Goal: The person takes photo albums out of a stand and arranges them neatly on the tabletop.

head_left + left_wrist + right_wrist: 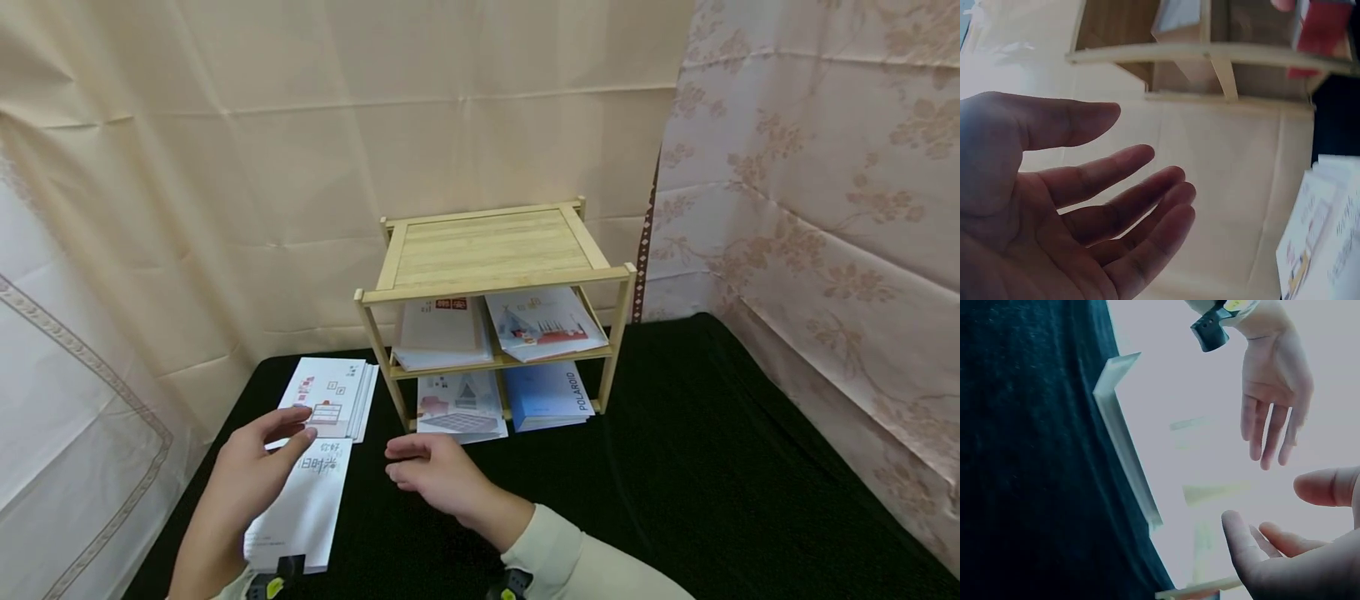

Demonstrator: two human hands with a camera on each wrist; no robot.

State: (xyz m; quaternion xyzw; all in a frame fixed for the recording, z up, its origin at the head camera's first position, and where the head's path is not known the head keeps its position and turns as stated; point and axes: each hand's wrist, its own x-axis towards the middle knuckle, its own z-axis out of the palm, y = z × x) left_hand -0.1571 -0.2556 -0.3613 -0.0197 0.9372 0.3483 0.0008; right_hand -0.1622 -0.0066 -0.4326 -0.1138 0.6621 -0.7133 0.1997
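Observation:
My left hand (251, 467) hovers over two white booklet stacks at the table's left, fingers loosely bent and holding nothing. The back stack (348, 379) has red print and line drawings on its cover; the front stack (300, 508) is mostly plain white. In the left wrist view the left hand's fingers (1141, 219) are apart. My right hand (442, 475), also holding nothing, is in the air before a light wooden shelf rack (495, 250). In the right wrist view its thumb and fingers (1241, 540) stand apart, with the left hand (1275, 394) beyond.
On the rack's middle tier lie a pale booklet pile (438, 333) and an illustrated pile (543, 325). Below are a grey-and-pink patterned pile (461, 404) and a blue POLAROID pile (547, 396). Dark cloth (697, 450) covers the table; curtains (300, 167) hang behind.

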